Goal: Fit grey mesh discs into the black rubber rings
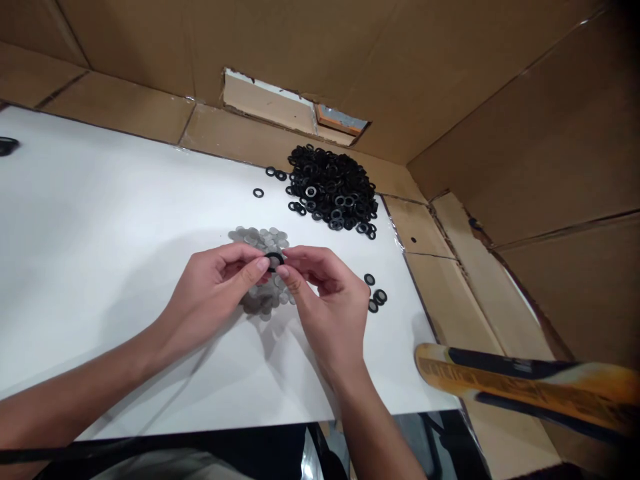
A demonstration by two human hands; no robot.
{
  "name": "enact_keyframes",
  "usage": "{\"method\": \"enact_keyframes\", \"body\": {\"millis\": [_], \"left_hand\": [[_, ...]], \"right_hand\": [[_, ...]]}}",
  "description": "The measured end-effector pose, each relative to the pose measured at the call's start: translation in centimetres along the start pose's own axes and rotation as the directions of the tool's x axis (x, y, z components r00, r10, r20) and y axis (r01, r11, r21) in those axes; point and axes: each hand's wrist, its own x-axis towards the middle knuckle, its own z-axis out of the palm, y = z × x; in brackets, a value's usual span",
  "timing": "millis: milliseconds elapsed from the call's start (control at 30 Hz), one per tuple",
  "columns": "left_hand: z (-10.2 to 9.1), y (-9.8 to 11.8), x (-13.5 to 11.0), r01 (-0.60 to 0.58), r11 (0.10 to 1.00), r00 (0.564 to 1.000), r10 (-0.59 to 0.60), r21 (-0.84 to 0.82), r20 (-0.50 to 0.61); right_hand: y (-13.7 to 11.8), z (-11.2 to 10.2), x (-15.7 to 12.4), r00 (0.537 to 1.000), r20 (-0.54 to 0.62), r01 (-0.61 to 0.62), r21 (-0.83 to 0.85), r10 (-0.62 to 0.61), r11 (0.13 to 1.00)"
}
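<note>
Between the thumbs and fingertips of both hands is a black ring [274, 254], held over the white table. My left hand [220, 277] pinches its left edge and my right hand [325, 283] pinches its right edge. A greyish surface shows inside the ring; I cannot tell whether it is a disc in it or the discs beneath. Directly below lies a pile of small grey discs [265, 303], partly covered by my fingers. To the right of my right hand sit several black rings with grey centres [381, 297].
A large heap of black rings [333, 187] stands at the table's back, with a few loose ones [258, 193] to its left. Cardboard walls [300, 40] enclose the white table [75, 220]. A yellow and dark tube-like object [500, 377] juts in from the right.
</note>
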Motion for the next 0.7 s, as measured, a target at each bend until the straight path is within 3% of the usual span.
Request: {"method": "enact_keyframes", "body": {"millis": [100, 200, 467, 700], "left_hand": [[0.1, -0.2, 0.1, 0.006, 1.000, 1.000, -0.006, -0.002, -0.003], [0.2, -0.4, 0.1, 0.015, 1.000, 1.000, -0.015, -0.014, -0.018], [0.1, -0.2, -0.1, 0.013, 1.000, 1.000, -0.013, -0.023, 0.006], [-0.2, -0.4, -0.2, -0.074, 0.997, 0.997, 0.074, 0.021, -0.007]], "right_hand": [[-0.3, 0.1, 0.3, 0.985, 0.032, -0.171, 0.111, 0.168, 0.979], [-0.6, 0.0, 0.4, 0.970, 0.050, -0.243, 0.163, 0.238, 0.956], [-1.0, 0.1, 0.1, 0.953, 0.047, -0.302, 0.225, 0.299, 0.926], [-1.2, 0.0, 0.3, 0.954, 0.084, -0.299, 0.302, 0.287, 0.905]]}}
